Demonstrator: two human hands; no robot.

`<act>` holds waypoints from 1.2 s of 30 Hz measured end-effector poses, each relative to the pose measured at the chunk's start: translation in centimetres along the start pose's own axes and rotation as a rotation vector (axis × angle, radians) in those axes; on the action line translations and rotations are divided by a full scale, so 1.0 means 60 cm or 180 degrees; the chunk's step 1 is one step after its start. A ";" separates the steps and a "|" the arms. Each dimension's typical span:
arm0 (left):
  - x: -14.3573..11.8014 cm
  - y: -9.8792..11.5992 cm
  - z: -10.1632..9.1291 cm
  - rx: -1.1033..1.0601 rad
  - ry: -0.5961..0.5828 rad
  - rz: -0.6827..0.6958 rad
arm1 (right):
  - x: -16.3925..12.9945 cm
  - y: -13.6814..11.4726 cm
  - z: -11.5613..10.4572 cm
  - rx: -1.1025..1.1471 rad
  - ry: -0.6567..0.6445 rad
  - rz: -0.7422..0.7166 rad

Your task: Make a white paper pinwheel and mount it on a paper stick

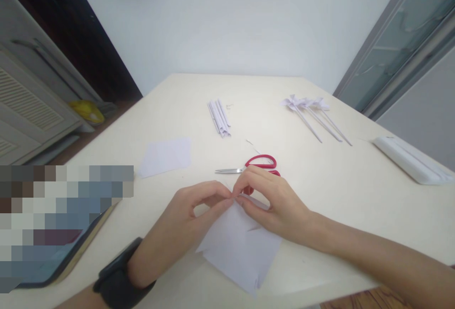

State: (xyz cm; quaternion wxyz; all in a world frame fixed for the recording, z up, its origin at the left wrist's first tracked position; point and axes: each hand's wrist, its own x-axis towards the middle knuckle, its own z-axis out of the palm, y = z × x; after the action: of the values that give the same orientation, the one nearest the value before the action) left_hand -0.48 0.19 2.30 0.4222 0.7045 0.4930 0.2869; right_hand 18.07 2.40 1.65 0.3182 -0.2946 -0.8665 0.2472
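A white square of paper [239, 248] with cuts in it lies on the cream table [355, 190] near the front edge. My left hand [185, 223], with a black watch on the wrist, pinches the paper's far corner. My right hand [273, 202] pinches the same spot from the other side, fingertips meeting the left's. Just behind my right hand lie red-handled scissors [256, 166], blades pointing left.
A loose white sheet [165, 156] lies to the left. A bundle of rolled paper sticks [219, 118] sits further back, finished paper pinwheels [313, 112] at the back right, a long white box [408, 157] at the right edge. A tablet [67, 247] rests front left.
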 end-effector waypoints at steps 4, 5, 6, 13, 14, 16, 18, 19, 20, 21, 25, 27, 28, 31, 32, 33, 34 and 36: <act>0.001 -0.002 0.001 -0.0263 -0.0075 -0.0031 | -0.002 0.005 -0.003 -0.0544 -0.0055 -0.0297; 0.001 -0.003 0.001 -0.0380 -0.0110 -0.0068 | -0.002 0.006 -0.004 -0.0726 -0.0059 -0.0410; 0.002 -0.005 0.001 -0.0500 -0.0144 -0.0109 | -0.002 0.008 -0.004 -0.0904 -0.0045 -0.0527; 0.004 -0.007 -0.001 -0.0900 -0.0119 -0.0456 | -0.001 0.020 -0.002 -0.1589 0.0102 -0.1122; 0.004 -0.007 -0.002 -0.0905 -0.0073 -0.0483 | -0.001 0.020 -0.002 -0.1566 0.0087 -0.1124; 0.004 -0.008 -0.005 -0.0861 0.0052 -0.0499 | -0.001 0.019 -0.002 -0.1433 0.0047 -0.1073; 0.004 -0.010 -0.006 -0.0788 0.0121 -0.0494 | -0.001 0.016 -0.003 -0.1185 0.0003 -0.0956; 0.004 -0.011 -0.006 -0.0757 0.0117 -0.0484 | -0.001 0.014 -0.004 -0.1006 -0.0010 -0.0874; 0.004 -0.012 -0.006 -0.0722 0.0101 -0.0454 | 0.000 0.012 -0.005 -0.0795 -0.0001 -0.0770; 0.004 -0.013 -0.005 -0.0673 0.0083 -0.0407 | 0.001 0.011 -0.006 -0.0566 0.0029 -0.0645; 0.004 -0.008 -0.004 -0.0204 0.0151 -0.0138 | 0.007 0.011 -0.010 0.0280 0.0039 0.0033; 0.002 -0.001 -0.005 0.0120 0.0164 -0.0084 | 0.011 0.013 -0.010 0.0610 -0.0109 0.0390; 0.000 0.003 -0.005 0.0277 0.0162 -0.0064 | 0.013 0.015 -0.010 0.0764 -0.0194 0.0546; -0.004 0.011 -0.005 0.0637 0.0149 0.0028 | 0.016 0.018 -0.010 0.1077 -0.0407 0.0835; -0.005 0.012 -0.004 0.0707 0.0167 0.0087 | 0.016 0.019 -0.010 0.1122 -0.0455 0.0884; -0.006 0.011 -0.003 0.0753 0.0187 0.0151 | 0.016 0.019 -0.011 0.1139 -0.0485 0.0915; -0.006 0.010 -0.001 0.0781 0.0212 0.0211 | 0.016 0.019 -0.011 0.1137 -0.0504 0.0932; -0.006 0.006 0.000 0.0801 0.0213 0.0277 | 0.015 0.017 -0.011 0.1112 -0.0499 0.0935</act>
State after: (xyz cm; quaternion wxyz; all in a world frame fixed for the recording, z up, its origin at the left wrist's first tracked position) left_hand -0.44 -0.21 2.59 0.3010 0.7627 0.5079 0.2642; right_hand 18.35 3.90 1.82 0.2567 -0.3379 -0.7805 0.4591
